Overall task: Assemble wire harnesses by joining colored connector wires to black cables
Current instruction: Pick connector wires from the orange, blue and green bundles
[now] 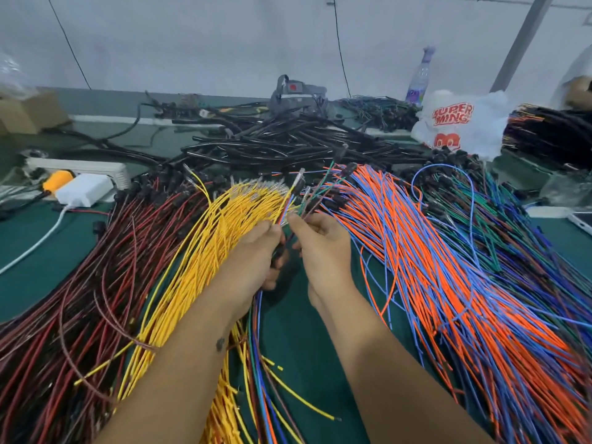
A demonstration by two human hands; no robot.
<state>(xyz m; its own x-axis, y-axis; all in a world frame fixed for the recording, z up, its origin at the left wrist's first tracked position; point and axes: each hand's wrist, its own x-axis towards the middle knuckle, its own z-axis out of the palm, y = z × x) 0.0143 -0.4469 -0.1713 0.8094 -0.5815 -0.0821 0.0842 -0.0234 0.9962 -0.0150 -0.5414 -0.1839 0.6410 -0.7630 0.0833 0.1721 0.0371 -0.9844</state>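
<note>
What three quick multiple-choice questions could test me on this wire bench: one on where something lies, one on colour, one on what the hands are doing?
1. Where does the white plastic bag sit?
A. far right of the table
B. near left corner
C. under the forearms

2. What colour is the wire bundle just left of the left hand?
A. white
B. yellow
C. pink

3. What are the two hands doing?
A. lying flat on the table
B. holding a bottle
C. pinching a few thin wires between them

Answers: 1 A, the bag stands behind the orange and blue wires. 2 B, its strands are bright yellow. 3 C, the left hand and the right hand each have a grip on the wire ends.
</note>
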